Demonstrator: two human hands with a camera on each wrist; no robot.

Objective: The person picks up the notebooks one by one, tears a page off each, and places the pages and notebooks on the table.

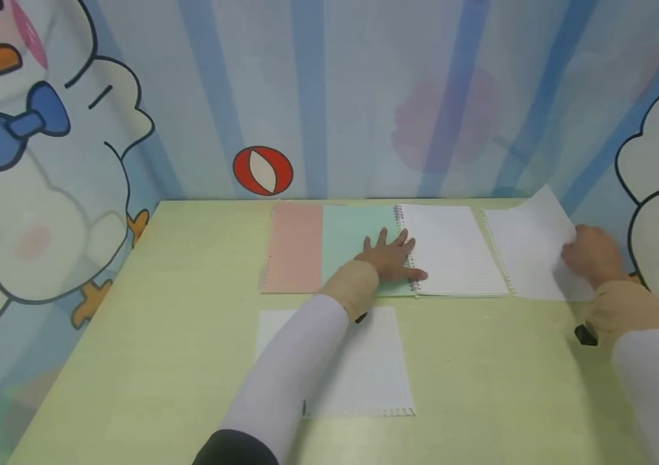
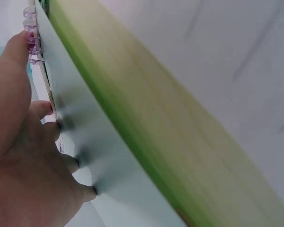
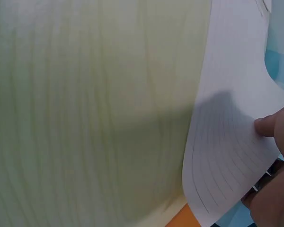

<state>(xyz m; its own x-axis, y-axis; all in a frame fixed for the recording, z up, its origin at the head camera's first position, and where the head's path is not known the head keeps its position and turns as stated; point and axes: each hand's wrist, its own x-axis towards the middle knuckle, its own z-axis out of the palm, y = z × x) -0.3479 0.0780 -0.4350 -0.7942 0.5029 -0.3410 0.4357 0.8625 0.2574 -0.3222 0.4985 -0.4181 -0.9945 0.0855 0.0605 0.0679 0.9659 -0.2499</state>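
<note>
A spiral notebook lies flipped to a lined white page (image 1: 457,252), its mint green cover (image 1: 349,232) on the left. My left hand (image 1: 386,259) rests across the binding with fingers spread, touching the cover and the page edge; in the left wrist view its thumb is by the clear coil rings (image 2: 32,35). At the right, my right hand (image 1: 594,255) pinches the right edge of a loose lined sheet (image 1: 524,248) with a ragged left edge. That sheet's far right corner is lifted and curved, while its left part lies by the notebook. Thumb on top, the right wrist view shows the sheet bending.
A pink notebook cover (image 1: 293,252) lies left of the green one. Nearer me, another loose sheet (image 1: 364,368) with a torn, perforated edge lies partly under my left forearm. The pale yellow-green table (image 1: 161,336) meets a cartoon-printed wall (image 1: 347,97) at the back and sides.
</note>
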